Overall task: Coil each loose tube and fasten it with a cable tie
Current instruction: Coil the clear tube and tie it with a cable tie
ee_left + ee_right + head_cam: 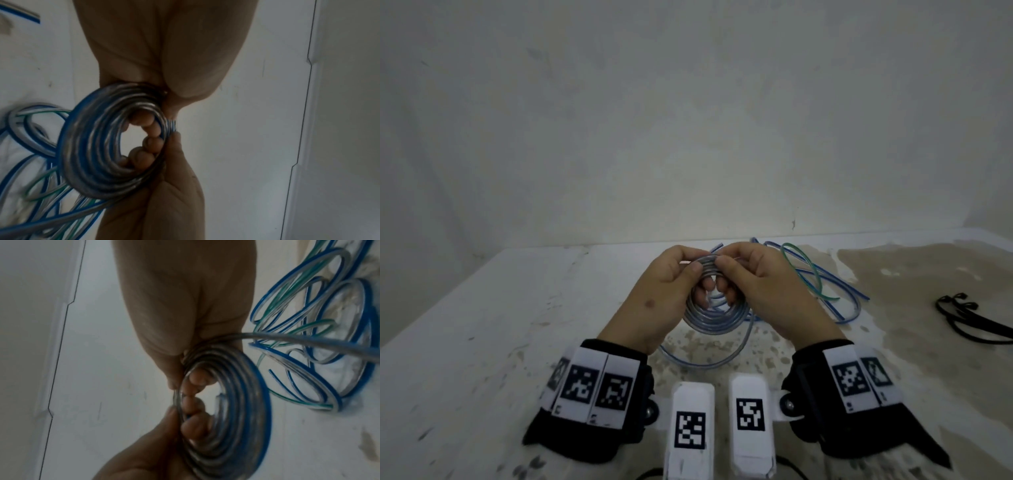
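Observation:
A clear tube with a blue stripe is wound into a coil [714, 317] of several turns, held upright above the table. My left hand [671, 284] and my right hand [750, 277] both pinch the coil's top, thumbs on the near side, fingers through its middle. In the left wrist view the coil [98, 146] stands edge-on between both hands. The right wrist view shows the coil [232, 410] with its free tail [308, 340] running off right. The tail [709, 359] loops on the table below. Loose blue and green striped tubes [822, 277] lie behind my right hand.
Black cable ties [969, 318] lie at the table's right side. The white, stained table [482, 308] ends at a pale wall [688, 120] just behind the tubes. Wrist cameras with marker tags [719, 425] sit below both hands.

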